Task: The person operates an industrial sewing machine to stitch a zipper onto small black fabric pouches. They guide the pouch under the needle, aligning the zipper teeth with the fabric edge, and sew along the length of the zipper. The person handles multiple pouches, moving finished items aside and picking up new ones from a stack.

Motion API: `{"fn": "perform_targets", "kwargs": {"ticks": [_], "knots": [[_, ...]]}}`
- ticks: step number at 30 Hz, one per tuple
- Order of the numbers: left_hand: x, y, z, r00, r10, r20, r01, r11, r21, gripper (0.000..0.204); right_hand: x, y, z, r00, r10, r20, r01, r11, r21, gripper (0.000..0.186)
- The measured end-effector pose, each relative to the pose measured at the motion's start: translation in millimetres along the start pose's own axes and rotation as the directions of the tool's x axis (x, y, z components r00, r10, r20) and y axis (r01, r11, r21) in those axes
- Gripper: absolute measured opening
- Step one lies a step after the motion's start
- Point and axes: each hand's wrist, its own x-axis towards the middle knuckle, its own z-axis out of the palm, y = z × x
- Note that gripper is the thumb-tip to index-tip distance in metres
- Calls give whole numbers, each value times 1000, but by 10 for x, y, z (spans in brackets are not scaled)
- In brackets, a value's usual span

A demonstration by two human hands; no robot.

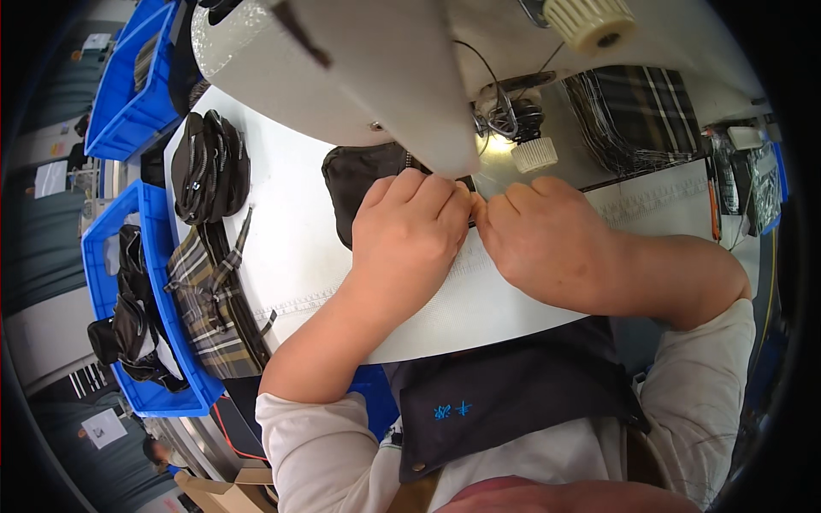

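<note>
while a person leans in at a white sewing machine [376,77], a black pouch [346,179] lies on the table just in front of the machine's head, its inner end partly tucked beneath. the left hand [406,218] rests over the pouch, fingers curled; the right hand [547,244] is curled just beside it, thumb sides nearly meeting. the fingertips are hidden, so i cannot tell whether either hand pinches the cloth. the work looks partway through: this pouch seems unfinished, with its seam left to close. left of the machine sits a pile of dark zippered pouches [209,167], done or waiting, unclear; right of it, plaid pieces [654,115] with frayed edges seem unsewn. the pouch's long axis appears to run sideways, its rounded end pointing left, away from the machine's needle area.
</note>
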Motion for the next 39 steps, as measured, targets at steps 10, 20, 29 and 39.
{"fn": "perform_targets", "kwargs": {"ticks": [10,20,29,39], "knots": [[15,-35,36,999,-21,-25,21,1000,-3,27,36,10,73,996,72,-53,-70,997,44,12],[40,-85,82,996,-59,-64,58,998,-19,25,78,87,105,994,65,-92,-51,988,146,13],[29,-129,81,994,-67,-82,59,994,-93,26,48,80,117,998,46,-36,-41,990,134,28],[69,-102,29,997,-55,-48,50,993,-111,23,62,93,81,999,43,20,-45,987,153,25]]}}
